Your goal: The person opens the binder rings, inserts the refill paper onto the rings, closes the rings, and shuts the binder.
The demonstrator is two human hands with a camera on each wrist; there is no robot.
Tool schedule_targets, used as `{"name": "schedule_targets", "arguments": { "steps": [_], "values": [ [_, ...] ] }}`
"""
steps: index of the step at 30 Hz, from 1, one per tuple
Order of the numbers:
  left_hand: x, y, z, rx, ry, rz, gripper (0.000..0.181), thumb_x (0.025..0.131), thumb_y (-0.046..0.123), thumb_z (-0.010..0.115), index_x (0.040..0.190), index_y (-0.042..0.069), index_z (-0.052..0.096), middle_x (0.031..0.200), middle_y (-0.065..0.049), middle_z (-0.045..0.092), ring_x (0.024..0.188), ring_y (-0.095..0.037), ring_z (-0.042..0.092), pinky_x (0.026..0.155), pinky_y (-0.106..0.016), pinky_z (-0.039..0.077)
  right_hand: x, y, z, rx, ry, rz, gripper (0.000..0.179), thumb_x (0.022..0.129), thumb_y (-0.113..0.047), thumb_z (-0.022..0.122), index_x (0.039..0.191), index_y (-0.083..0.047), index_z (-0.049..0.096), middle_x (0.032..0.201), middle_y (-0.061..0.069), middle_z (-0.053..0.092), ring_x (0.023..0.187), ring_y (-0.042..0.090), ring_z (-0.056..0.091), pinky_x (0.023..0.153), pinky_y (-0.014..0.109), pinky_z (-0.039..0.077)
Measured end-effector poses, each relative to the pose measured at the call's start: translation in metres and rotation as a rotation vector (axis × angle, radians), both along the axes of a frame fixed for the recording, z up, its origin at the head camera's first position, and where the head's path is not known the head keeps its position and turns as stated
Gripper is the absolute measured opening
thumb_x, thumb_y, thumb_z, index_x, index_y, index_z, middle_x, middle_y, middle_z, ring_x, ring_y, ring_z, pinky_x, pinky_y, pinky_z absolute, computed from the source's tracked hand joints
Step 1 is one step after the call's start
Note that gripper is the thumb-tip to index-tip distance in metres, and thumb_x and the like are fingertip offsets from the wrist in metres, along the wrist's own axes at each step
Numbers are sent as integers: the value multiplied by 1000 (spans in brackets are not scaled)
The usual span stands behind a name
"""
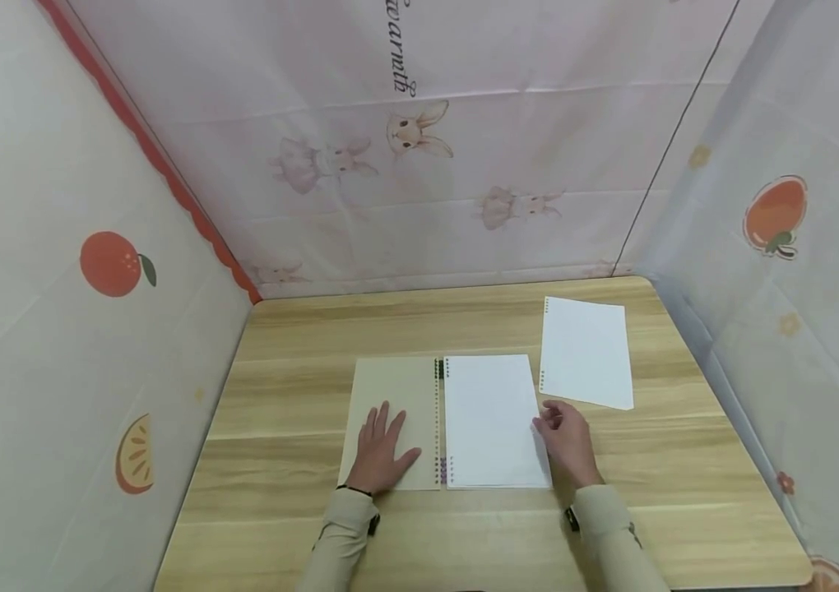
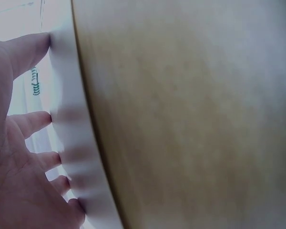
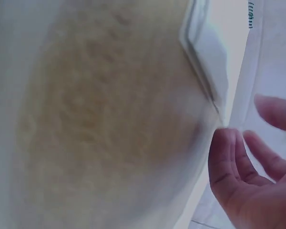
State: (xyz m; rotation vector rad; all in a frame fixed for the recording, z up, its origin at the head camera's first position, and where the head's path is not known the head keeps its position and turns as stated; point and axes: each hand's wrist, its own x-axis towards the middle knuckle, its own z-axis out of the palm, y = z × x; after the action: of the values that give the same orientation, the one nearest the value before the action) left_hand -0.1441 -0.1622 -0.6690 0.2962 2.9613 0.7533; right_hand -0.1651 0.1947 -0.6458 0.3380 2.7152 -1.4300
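A loose-leaf ring binder lies spread on the wooden table, its beige cover (image 1: 397, 395) to the left and a stack of white punched sheets (image 1: 497, 419) to the right. Dark green rings (image 1: 439, 369) at the top and purple rings (image 1: 443, 470) at the bottom join the halves. Flat on the cover, my left hand (image 1: 381, 454) presses with fingers spread. At the stack's right edge is my right hand (image 1: 569, 440), fingers bent and thumb apart from them. Its fingertips (image 3: 226, 136) are right at the edge of the pages in the right wrist view.
One loose white punched sheet (image 1: 586, 353) lies on the table behind my right hand, slightly turned. The wooden table (image 1: 271, 485) has printed cloth curtains (image 1: 360, 238) at its back and both sides.
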Motion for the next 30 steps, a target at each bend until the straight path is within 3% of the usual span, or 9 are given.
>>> {"name": "schedule_targets", "arguments": {
  "steps": [5,12,22,30],
  "values": [
    [1,-3,-2,15,4,6,76,97,45,67,157,7,41,170,-27,19,158,-51,13,123,-69,20,3,-7,2,88,34,169,49,97,-12,70,140,5,55,138,29,56,126,45,57,105,59,49],
    [2,-7,-2,-14,-24,24,78,97,48,66,159,10,38,172,-24,15,159,-48,10,125,-68,18,6,-17,-2,199,51,342,58,93,-15,76,142,6,55,155,33,43,144,55,39,119,66,33],
    [6,-9,9,3,-19,26,76,97,43,69,157,6,42,169,-28,19,157,-52,14,122,-70,21,6,-19,-6,299,16,368,63,87,-12,81,143,5,56,164,27,35,144,50,35,117,66,34],
    [6,-11,10,6,-33,35,76,97,45,68,157,7,41,170,-27,18,158,-50,13,123,-69,20,8,-18,-5,368,39,380,64,89,-17,81,143,5,56,164,28,35,141,52,37,113,68,34]
  ]
}}
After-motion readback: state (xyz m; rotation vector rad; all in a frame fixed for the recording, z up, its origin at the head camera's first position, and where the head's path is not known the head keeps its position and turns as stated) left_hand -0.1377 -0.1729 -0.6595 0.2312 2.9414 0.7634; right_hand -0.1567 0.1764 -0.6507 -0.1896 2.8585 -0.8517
